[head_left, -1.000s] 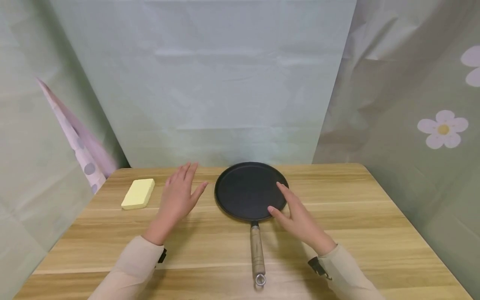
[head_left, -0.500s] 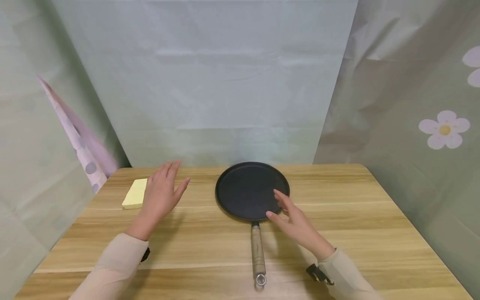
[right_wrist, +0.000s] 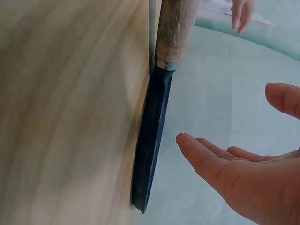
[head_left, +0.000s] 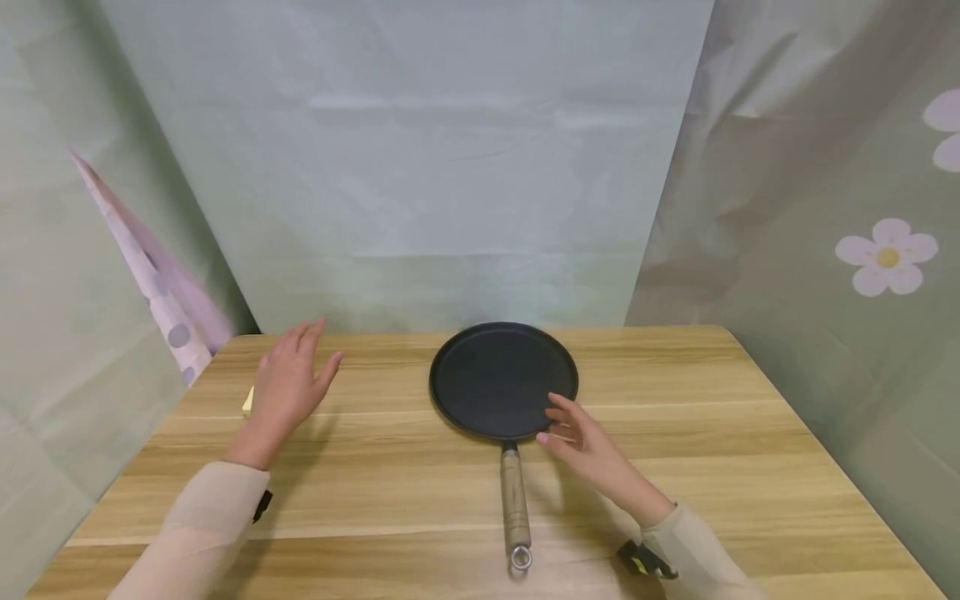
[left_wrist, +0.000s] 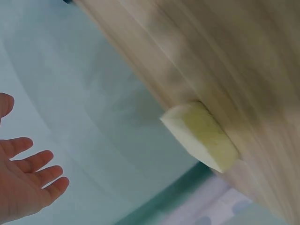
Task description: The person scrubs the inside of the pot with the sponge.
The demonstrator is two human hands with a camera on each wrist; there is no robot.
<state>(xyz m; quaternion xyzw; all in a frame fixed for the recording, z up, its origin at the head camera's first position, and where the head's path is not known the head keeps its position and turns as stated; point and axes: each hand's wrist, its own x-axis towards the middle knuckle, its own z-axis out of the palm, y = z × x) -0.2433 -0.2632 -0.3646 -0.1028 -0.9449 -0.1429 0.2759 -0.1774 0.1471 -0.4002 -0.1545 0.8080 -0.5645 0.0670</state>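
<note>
A round black flat pan [head_left: 501, 375] with a wooden handle [head_left: 514, 500] and a metal ring lies on the wooden table, its handle towards me. My right hand [head_left: 592, 454] hovers over the pan's near right edge, fingers loosely bent and holding nothing; the right wrist view shows a gap between that hand [right_wrist: 243, 173] and the pan [right_wrist: 152, 140]. Above the pale yellow block [head_left: 248, 403] at the left is my left hand [head_left: 283, 387], hiding most of it in the head view. The left wrist view shows the whole block [left_wrist: 204, 136], apart from the spread fingers [left_wrist: 40, 161].
The wooden table [head_left: 675, 392] reaches from the back curtain [head_left: 450, 167] to my front. Pale green cloth hangs on both sides, with printed flowers [head_left: 887, 257] on the right. A spotted pink fold [head_left: 176, 325] hangs near the table's back left corner.
My left hand has moved leftwards from beside the pan to over the yellow block, covering most of it. The right hand has drawn slightly nearer to me, its fingers bending more. The pan stays put.
</note>
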